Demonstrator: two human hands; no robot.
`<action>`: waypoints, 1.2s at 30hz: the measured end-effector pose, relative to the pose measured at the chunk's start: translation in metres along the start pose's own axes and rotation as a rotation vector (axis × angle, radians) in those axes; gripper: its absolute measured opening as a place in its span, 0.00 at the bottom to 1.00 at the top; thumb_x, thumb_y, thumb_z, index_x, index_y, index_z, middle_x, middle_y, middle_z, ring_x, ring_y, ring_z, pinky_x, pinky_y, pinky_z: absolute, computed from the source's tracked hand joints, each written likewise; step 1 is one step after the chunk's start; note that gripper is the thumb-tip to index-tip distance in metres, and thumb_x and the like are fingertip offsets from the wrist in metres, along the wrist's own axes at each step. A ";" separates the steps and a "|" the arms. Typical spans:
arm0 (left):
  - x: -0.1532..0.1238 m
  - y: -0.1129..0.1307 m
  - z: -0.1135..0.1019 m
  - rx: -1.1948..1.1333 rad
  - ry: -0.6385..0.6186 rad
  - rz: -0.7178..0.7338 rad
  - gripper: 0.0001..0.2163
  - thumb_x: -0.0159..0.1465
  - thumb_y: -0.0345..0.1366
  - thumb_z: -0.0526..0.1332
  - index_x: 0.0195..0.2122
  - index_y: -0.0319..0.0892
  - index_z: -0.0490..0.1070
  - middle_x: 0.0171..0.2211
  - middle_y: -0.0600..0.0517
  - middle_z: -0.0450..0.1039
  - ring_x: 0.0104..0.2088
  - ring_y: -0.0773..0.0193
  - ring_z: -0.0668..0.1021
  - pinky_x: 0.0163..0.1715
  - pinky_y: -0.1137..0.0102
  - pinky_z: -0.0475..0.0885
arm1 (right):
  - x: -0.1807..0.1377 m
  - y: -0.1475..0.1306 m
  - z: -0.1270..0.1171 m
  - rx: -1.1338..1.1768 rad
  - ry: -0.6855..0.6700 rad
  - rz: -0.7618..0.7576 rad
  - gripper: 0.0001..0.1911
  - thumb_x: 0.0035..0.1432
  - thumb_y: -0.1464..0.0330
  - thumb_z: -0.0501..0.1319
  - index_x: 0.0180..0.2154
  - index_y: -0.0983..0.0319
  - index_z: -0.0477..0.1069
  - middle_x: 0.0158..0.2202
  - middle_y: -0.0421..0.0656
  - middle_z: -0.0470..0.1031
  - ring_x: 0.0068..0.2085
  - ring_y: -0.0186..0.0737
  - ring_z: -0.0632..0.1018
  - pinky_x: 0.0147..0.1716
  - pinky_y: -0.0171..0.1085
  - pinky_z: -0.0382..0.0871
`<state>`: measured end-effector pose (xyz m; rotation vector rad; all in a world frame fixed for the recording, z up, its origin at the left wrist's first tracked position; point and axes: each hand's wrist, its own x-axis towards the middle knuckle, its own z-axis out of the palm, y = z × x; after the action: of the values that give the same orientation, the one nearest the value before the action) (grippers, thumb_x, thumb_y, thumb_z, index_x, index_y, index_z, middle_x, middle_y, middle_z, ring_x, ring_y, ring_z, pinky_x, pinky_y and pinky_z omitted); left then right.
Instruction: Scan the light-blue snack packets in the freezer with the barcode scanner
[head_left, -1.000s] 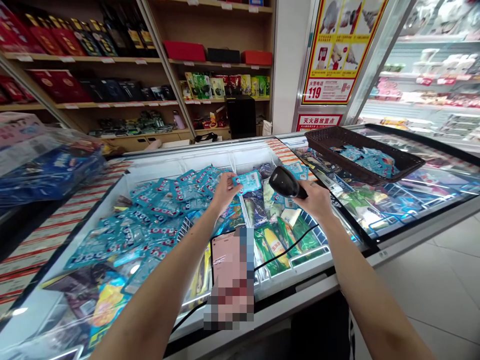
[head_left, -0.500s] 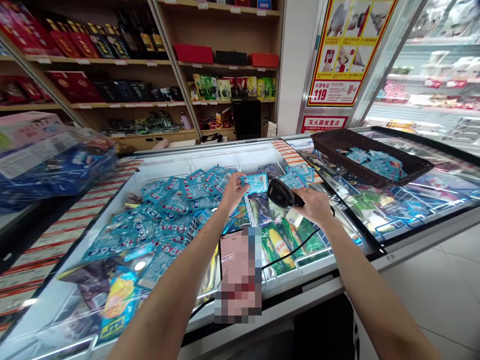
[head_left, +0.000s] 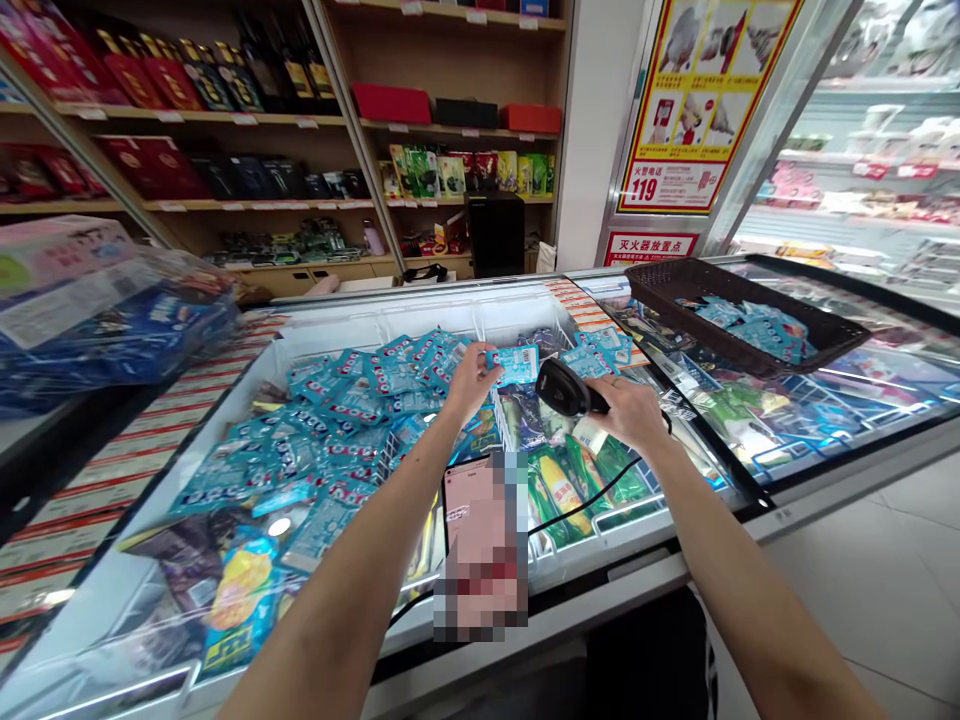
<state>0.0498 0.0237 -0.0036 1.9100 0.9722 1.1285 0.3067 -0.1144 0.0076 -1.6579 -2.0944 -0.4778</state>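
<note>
A small blue packet [head_left: 517,364] is pinched by its left end in my left hand [head_left: 472,380], above the freezer. My right hand [head_left: 630,408] is wrapped round the handle of a black barcode scanner [head_left: 562,386], whose head faces the packet's right end, a small gap apart. A black cable [head_left: 589,500] runs below the scanner. Many similar blue packets [head_left: 352,400] lie heaped on the freezer's glass to the left, and a few more packets [head_left: 600,350] lie beyond the scanner. Below my hands rests a phone [head_left: 472,510], partly blurred out.
A brown basket [head_left: 832,345] with blue packets stands on the freezer at the right. Plastic-wrapped goods [head_left: 135,340] sit at the left. Under the glass are frozen bags [head_left: 559,490]. Shelves [head_left: 465,132] with boxes and bottles line the back wall.
The whole view has shifted very slightly. Both hands, the packet and the scanner keep nearly the same places relative to each other.
</note>
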 end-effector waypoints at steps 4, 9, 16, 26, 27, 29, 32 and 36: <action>-0.002 0.003 -0.001 0.015 -0.001 -0.001 0.16 0.58 0.39 0.59 0.47 0.45 0.60 0.33 0.53 0.68 0.34 0.66 0.73 0.32 0.71 0.66 | 0.000 0.000 -0.001 -0.003 -0.017 0.008 0.21 0.53 0.60 0.62 0.49 0.58 0.69 0.40 0.44 0.77 0.40 0.42 0.76 0.35 0.36 0.62; -0.003 0.006 -0.001 0.010 -0.004 -0.007 0.16 0.58 0.40 0.59 0.47 0.45 0.60 0.33 0.53 0.69 0.33 0.66 0.73 0.31 0.71 0.66 | 0.000 -0.001 -0.002 0.002 -0.042 0.026 0.21 0.53 0.61 0.62 0.50 0.58 0.69 0.42 0.45 0.76 0.41 0.43 0.75 0.35 0.36 0.63; -0.003 0.005 0.000 -0.001 -0.009 -0.008 0.16 0.58 0.39 0.59 0.47 0.45 0.59 0.34 0.53 0.69 0.33 0.66 0.73 0.32 0.71 0.66 | 0.000 -0.001 -0.002 0.013 -0.019 0.002 0.21 0.54 0.60 0.61 0.49 0.58 0.69 0.41 0.44 0.76 0.41 0.42 0.75 0.35 0.36 0.62; -0.004 0.007 -0.001 0.008 -0.012 -0.030 0.17 0.59 0.40 0.59 0.48 0.44 0.60 0.35 0.51 0.70 0.34 0.65 0.73 0.32 0.70 0.66 | 0.000 -0.001 -0.003 0.006 0.001 0.005 0.20 0.53 0.61 0.62 0.49 0.57 0.69 0.40 0.42 0.76 0.40 0.41 0.75 0.34 0.35 0.62; -0.004 0.007 -0.001 0.012 -0.012 -0.026 0.17 0.59 0.40 0.59 0.48 0.44 0.60 0.35 0.51 0.69 0.34 0.65 0.73 0.32 0.70 0.66 | -0.001 0.000 -0.004 0.006 0.015 0.013 0.20 0.53 0.61 0.62 0.48 0.57 0.69 0.39 0.42 0.76 0.40 0.41 0.75 0.34 0.35 0.61; -0.004 0.006 -0.001 0.031 -0.015 -0.008 0.17 0.59 0.40 0.58 0.48 0.45 0.59 0.35 0.51 0.69 0.34 0.65 0.73 0.32 0.70 0.66 | -0.001 0.001 -0.004 0.005 0.053 0.040 0.19 0.54 0.62 0.61 0.48 0.56 0.70 0.38 0.42 0.77 0.40 0.41 0.75 0.33 0.35 0.61; -0.004 0.005 0.000 0.113 0.016 0.039 0.17 0.60 0.40 0.57 0.50 0.45 0.59 0.34 0.52 0.67 0.33 0.65 0.72 0.33 0.70 0.66 | -0.002 0.005 -0.002 -0.016 0.117 0.110 0.19 0.53 0.60 0.60 0.47 0.58 0.71 0.38 0.43 0.77 0.40 0.42 0.75 0.33 0.35 0.60; -0.006 0.008 0.002 0.332 0.123 0.191 0.17 0.62 0.37 0.54 0.53 0.44 0.60 0.40 0.47 0.66 0.40 0.60 0.71 0.42 0.65 0.66 | -0.003 0.009 0.000 -0.045 0.162 0.210 0.21 0.53 0.57 0.59 0.47 0.59 0.71 0.36 0.45 0.77 0.37 0.43 0.75 0.31 0.35 0.59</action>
<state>0.0518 0.0150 -0.0002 2.2589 1.1194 1.2687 0.3165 -0.1148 0.0065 -1.7772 -1.7830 -0.5729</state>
